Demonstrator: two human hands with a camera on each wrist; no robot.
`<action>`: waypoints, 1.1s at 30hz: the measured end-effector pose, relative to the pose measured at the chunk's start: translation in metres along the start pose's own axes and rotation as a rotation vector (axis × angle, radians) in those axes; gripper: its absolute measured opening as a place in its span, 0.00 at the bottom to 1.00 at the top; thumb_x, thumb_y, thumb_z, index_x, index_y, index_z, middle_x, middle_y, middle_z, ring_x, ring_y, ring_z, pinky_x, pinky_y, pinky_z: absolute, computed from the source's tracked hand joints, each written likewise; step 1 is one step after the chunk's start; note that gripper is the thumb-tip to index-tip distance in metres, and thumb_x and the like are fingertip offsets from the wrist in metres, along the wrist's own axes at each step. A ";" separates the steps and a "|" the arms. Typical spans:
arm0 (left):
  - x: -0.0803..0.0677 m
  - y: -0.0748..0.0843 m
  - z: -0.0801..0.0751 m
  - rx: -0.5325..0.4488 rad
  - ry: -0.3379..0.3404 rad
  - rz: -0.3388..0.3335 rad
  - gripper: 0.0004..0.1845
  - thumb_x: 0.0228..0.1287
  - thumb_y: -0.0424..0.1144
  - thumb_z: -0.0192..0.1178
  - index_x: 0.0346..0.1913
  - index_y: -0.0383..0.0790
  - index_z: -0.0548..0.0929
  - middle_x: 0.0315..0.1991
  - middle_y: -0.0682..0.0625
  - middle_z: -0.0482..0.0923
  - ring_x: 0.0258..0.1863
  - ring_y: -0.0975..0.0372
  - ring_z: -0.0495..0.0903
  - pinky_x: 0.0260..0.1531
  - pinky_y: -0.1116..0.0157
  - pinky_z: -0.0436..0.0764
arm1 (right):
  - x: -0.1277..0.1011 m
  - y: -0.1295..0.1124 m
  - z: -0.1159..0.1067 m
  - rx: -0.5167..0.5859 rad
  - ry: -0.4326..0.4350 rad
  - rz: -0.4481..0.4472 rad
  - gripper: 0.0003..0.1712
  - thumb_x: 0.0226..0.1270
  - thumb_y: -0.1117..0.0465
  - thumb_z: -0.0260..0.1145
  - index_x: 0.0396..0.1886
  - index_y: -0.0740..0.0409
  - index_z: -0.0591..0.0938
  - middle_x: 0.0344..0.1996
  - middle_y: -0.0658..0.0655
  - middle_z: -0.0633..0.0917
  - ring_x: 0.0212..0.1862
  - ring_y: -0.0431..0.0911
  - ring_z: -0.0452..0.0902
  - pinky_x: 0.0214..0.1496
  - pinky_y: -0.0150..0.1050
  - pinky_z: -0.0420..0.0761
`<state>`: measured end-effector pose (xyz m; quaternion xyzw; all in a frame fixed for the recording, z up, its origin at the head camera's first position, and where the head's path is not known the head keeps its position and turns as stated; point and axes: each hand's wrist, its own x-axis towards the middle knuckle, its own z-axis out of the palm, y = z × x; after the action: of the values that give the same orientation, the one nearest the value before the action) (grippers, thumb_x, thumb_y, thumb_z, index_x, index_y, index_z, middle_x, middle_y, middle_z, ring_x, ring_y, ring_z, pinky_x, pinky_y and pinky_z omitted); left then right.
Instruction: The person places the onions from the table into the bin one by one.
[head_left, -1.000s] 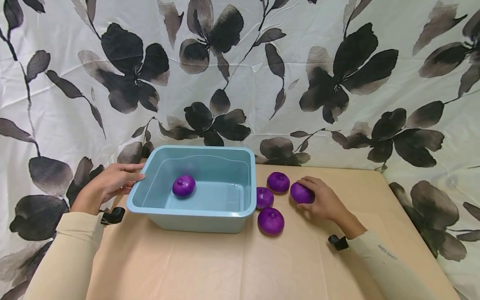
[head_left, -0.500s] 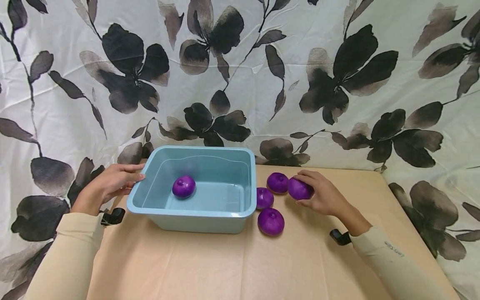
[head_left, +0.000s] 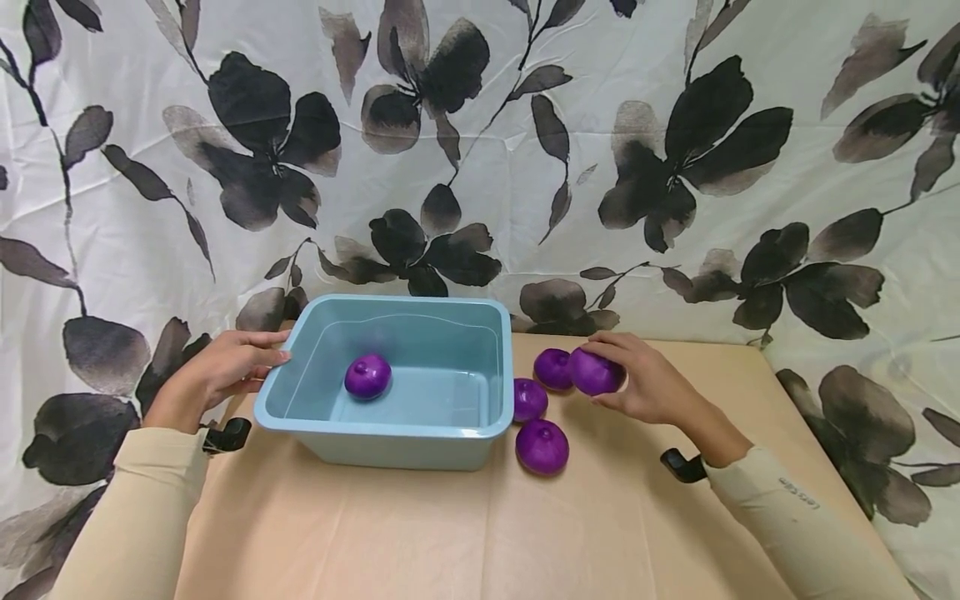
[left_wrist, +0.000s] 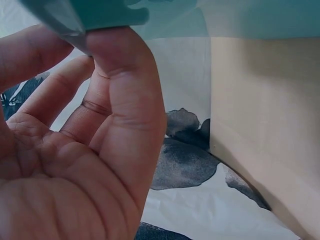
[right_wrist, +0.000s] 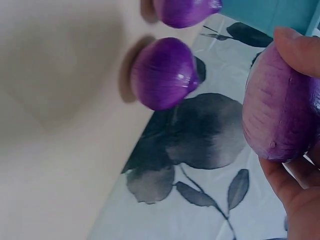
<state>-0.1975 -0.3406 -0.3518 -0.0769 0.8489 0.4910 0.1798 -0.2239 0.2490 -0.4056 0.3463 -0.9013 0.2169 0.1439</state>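
A light blue plastic tub (head_left: 382, 429) stands on the tan table with one purple onion (head_left: 367, 376) inside it. My left hand (head_left: 225, 371) grips the tub's left rim, thumb on top; in the left wrist view the fingers (left_wrist: 120, 100) curl under the rim (left_wrist: 100, 15). My right hand (head_left: 648, 385) holds a second purple onion (head_left: 595, 372) just above the table, right of the tub; the right wrist view shows this onion (right_wrist: 280, 105) pinched in the fingers. Three more onions lie between tub and hand: (head_left: 552, 367), (head_left: 529, 399), (head_left: 542, 447).
A white curtain with black flowers (head_left: 480, 167) hangs right behind the table (head_left: 420, 533) and drapes past both its sides. The table's right edge runs close to my right forearm. Bare tabletop lies in front of the tub.
My right hand has lifted its onion off the table and carried it slightly left and up, next to the rear onion. The left hand and the tub have not moved.
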 end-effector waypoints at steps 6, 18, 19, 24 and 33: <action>0.001 -0.002 0.000 -0.018 0.000 0.001 0.37 0.76 0.41 0.61 0.81 0.35 0.60 0.39 0.62 0.85 0.37 0.70 0.87 0.41 0.67 0.88 | 0.007 -0.008 -0.010 0.006 0.012 -0.020 0.43 0.37 0.63 0.90 0.60 0.59 0.85 0.63 0.65 0.81 0.63 0.65 0.78 0.59 0.64 0.83; 0.002 -0.002 -0.001 -0.030 -0.020 0.005 0.37 0.76 0.41 0.60 0.81 0.36 0.59 0.42 0.62 0.85 0.38 0.70 0.87 0.43 0.67 0.88 | 0.023 -0.023 -0.018 0.003 0.040 -0.140 0.44 0.35 0.65 0.91 0.60 0.56 0.86 0.61 0.61 0.83 0.65 0.59 0.77 0.60 0.59 0.83; 0.002 -0.002 -0.001 -0.032 -0.020 0.004 0.37 0.76 0.41 0.61 0.81 0.36 0.59 0.42 0.62 0.85 0.38 0.70 0.87 0.43 0.67 0.88 | 0.025 -0.026 -0.019 0.003 0.041 -0.148 0.44 0.35 0.64 0.91 0.60 0.56 0.86 0.61 0.61 0.84 0.65 0.59 0.78 0.60 0.59 0.83; 0.003 -0.002 -0.002 -0.042 -0.021 0.005 0.37 0.76 0.41 0.61 0.81 0.37 0.59 0.42 0.62 0.85 0.38 0.70 0.87 0.43 0.67 0.88 | 0.033 -0.037 -0.023 0.014 0.035 -0.170 0.45 0.34 0.64 0.91 0.60 0.56 0.86 0.61 0.63 0.83 0.64 0.60 0.77 0.61 0.60 0.82; 0.002 -0.002 -0.001 -0.042 -0.008 0.005 0.36 0.75 0.41 0.61 0.81 0.38 0.61 0.45 0.59 0.83 0.38 0.68 0.87 0.43 0.67 0.88 | 0.047 -0.052 -0.022 0.051 0.004 -0.210 0.45 0.35 0.62 0.91 0.61 0.56 0.85 0.61 0.63 0.83 0.63 0.59 0.78 0.58 0.58 0.85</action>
<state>-0.1991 -0.3428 -0.3539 -0.0768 0.8379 0.5095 0.1804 -0.2191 0.1986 -0.3521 0.4417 -0.8540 0.2242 0.1590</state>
